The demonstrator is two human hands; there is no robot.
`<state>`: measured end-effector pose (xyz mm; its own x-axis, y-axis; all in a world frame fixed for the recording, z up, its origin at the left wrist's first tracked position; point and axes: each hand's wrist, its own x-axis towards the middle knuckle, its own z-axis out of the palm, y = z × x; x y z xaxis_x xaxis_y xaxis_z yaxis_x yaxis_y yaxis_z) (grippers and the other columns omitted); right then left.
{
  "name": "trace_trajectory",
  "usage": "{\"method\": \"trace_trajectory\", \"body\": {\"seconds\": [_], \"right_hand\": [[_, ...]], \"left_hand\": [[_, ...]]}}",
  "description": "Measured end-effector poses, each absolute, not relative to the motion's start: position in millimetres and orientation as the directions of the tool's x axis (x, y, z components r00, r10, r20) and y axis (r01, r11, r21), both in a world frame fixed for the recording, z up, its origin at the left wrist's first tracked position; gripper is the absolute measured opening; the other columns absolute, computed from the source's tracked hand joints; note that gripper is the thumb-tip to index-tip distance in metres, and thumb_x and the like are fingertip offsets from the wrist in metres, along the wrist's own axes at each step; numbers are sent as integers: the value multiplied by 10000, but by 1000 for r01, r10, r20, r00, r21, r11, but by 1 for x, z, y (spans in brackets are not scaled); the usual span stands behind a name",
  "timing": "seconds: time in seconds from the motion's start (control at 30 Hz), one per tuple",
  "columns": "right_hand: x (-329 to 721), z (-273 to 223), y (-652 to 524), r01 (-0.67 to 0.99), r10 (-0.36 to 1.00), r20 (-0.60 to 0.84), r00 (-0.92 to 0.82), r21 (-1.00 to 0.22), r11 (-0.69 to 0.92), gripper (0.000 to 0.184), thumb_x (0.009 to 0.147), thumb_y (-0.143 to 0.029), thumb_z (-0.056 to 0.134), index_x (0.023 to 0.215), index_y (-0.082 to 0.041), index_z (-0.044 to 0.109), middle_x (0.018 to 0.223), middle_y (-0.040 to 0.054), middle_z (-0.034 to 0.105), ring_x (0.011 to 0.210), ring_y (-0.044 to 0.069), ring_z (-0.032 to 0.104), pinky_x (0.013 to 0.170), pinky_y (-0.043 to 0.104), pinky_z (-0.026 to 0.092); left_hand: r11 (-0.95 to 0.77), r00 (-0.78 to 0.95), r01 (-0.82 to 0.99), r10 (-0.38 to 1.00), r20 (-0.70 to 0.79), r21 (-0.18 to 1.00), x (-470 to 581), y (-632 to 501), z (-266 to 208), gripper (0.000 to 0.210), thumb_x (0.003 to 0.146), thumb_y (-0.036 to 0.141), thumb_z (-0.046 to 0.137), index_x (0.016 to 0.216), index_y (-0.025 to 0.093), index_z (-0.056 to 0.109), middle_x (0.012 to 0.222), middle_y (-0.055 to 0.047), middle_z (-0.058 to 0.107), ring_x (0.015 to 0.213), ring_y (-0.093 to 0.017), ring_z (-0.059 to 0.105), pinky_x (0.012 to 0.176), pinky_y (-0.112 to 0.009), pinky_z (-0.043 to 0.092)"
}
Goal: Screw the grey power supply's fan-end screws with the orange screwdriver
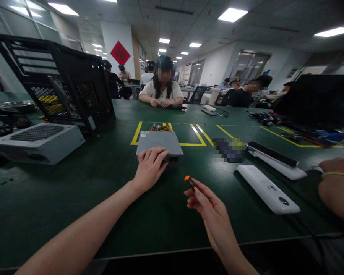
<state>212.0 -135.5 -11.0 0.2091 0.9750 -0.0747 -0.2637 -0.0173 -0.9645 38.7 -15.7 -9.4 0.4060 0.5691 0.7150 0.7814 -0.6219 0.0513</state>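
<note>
A grey computer power supply point(159, 140) lies on the green table with its bundle of coloured cables point(160, 128) at the far side. My left hand point(151, 165) grips its near edge, fingers bent over the top; the palm covers part of the front face. In my right hand point(208, 206) is a screwdriver point(191, 182) with an orange and black handle, held between thumb and fingers. Its thin shaft points up and left to the power supply's near face, by the right corner. Whether the tip touches a screw is too small to tell.
An open black computer case point(65, 84) stands at left, behind another power supply point(37, 141). White power-bank-like devices point(268, 189) and a blurred dark item point(228, 149) lie at right. Another person's arm point(339, 191) rests at the right edge. A person point(162, 89) sits opposite.
</note>
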Motion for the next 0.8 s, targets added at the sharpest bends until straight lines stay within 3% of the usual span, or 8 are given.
{"method": "trace_trajectory", "body": {"seconds": [0.2, 0.33, 0.43, 0.53, 0.8], "right_hand": [[220, -14, -147, -223, 972, -66, 226, -975, -14, 431, 741, -455, 633, 1100, -217, 615, 864, 62, 660, 690, 148, 565, 647, 318, 496], [236, -19, -162, -148, 956, -47, 291, -989, -3, 427, 763, -462, 607, 1127, -240, 595, 908, 61, 652, 707, 150, 552, 663, 312, 480], [246, -23, -170, -94, 938, -19, 346, -995, 15, 415, 776, -453, 595, 1141, -258, 582, 937, 53, 645, 711, 143, 536, 678, 299, 465], [252, -26, -177, -63, 932, 3, 362, -998, 28, 406, 787, -442, 584, 1150, -260, 573, 939, 50, 640, 706, 138, 527, 673, 285, 459], [247, -31, -184, 33, 958, 44, 284, -999, 36, 393, 825, -433, 532, 1172, -250, 558, 908, 51, 641, 677, 131, 530, 646, 263, 477]], "left_hand": [[-632, 403, 775, 519, 754, 21, 35, -22, -7, 328, 871, 246, 493, 1197, 214, 480, 1247, -104, 517, 1172, -249, 437, 911, -409, 295], [-736, 601, 673, 487, 634, -72, 41, -33, -10, 215, 893, 237, 444, 1068, 201, 564, 1017, -66, 606, 924, -194, 559, 774, -339, 389], [-742, 672, 669, 580, 460, -43, 52, -35, -17, 232, 904, 236, 414, 1057, 181, 580, 924, -44, 615, 739, -150, 594, 624, -280, 430], [-659, 610, 752, 697, 377, 3, 62, -33, -21, 263, 911, 272, 402, 1092, 208, 581, 964, -44, 612, 730, -154, 619, 544, -255, 432], [-557, 527, 827, 816, 237, 79, 81, -32, -11, 313, 918, 391, 365, 977, 198, 605, 968, -45, 622, 769, -195, 632, 565, -258, 455]]}}
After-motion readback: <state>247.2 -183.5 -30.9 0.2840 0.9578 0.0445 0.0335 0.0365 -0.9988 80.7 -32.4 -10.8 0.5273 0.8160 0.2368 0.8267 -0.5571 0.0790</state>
